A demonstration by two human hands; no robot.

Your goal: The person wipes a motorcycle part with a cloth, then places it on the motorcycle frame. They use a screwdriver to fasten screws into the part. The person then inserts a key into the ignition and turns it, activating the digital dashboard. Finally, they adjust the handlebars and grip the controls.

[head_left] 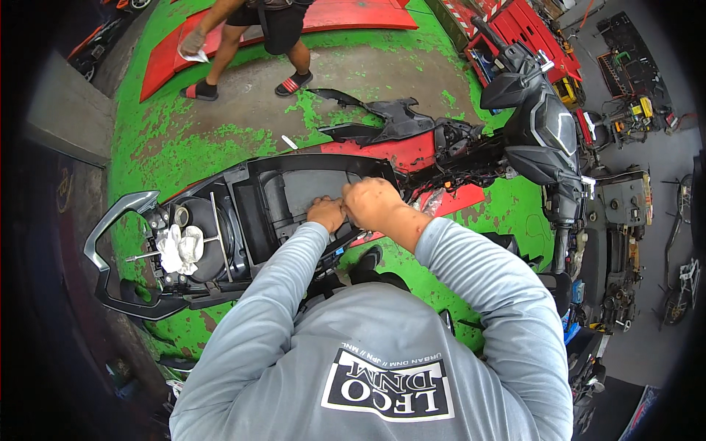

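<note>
Both my hands meet at the front right part of a scooter's dark underseat storage box [259, 220], its seat off. My right hand [373, 203] is closed in a fist, knuckles up, and what it grips, if anything, is hidden. Against it, my left hand [327, 214] rests low in the box with its fingers curled; anything in them is hidden too. Behind the box, on the scooter's tail, lie a T-handle wrench [222, 253] and a crumpled white rag [181, 250]. A grey grab rail [99, 234] curves round the tail.
The scooter's handlebar and front cowl [544, 132] stand at the right, with bare wiring [456, 175] between. A loose black body panel [393, 121] lies beyond. Another person [276, 29] in slides stands on the far side near a red ramp [346, 18]. Tools and parts [621, 213] line the right.
</note>
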